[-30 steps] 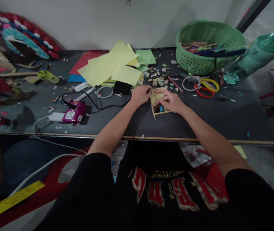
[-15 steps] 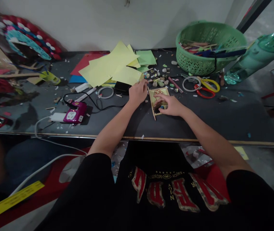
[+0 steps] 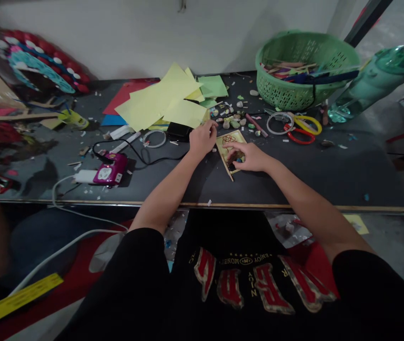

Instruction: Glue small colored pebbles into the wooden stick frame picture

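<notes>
A small yellowish wooden frame (image 3: 230, 140) with a red line drawing lies on the dark table (image 3: 294, 175) in front of me. My right hand (image 3: 249, 157) rests on its near end, fingers curled and pinching at small dark and blue bits inside it. My left hand (image 3: 202, 137) is just left of the frame, fingers closed in a pinch near its upper left corner; what it holds is too small to make out. A scatter of small pebbles (image 3: 230, 121) lies just beyond the frame.
Yellow and green paper sheets (image 3: 166, 100) lie at the back. A green basket (image 3: 303, 68) of sticks stands back right, with a green bottle (image 3: 372, 83) beside it. Coloured rings (image 3: 294, 128), a magenta device (image 3: 111, 169) with cables, and a black box (image 3: 180, 130) are nearby.
The frame has tilted and slid slightly toward me. My right hand has moved to its near end; my left hand has drawn back a little from its upper corner.
</notes>
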`<state>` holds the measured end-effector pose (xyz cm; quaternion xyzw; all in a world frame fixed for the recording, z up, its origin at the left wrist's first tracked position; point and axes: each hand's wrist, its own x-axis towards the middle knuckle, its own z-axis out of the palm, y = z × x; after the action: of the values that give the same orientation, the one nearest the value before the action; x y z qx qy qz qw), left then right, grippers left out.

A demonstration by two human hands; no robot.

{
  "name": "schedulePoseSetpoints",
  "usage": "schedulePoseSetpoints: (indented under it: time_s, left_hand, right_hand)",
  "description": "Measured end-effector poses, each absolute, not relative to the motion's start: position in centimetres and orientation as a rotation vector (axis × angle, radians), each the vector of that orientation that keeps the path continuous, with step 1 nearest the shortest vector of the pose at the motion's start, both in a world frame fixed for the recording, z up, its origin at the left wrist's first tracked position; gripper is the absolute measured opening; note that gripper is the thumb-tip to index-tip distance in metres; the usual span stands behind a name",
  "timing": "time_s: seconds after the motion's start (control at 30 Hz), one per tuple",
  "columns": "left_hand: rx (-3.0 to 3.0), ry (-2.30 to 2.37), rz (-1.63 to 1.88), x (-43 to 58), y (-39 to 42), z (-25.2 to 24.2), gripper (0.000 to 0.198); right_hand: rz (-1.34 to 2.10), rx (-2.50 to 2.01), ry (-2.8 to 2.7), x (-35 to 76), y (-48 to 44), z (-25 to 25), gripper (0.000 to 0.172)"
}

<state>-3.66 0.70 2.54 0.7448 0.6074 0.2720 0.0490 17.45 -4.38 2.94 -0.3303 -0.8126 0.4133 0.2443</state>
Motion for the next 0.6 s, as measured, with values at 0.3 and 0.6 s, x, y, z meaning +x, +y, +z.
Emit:
schedulePoseSetpoints:
  time_s: [0.3, 0.6]
  left_hand:
    - [2.335, 1.415, 0.618, -6.2, 1.7, 4.3, 0.023]
    - [2.311, 0.975, 0.213, -8.6, 3.0, 4.7, 0.032]
  right_hand:
    - [1.129, -0.852, -2.243, 17.6, -4.1, 2.7, 0.067]
    - [1.181, -0.841, -2.211, 17.5, -3.9, 2.3, 0.075]
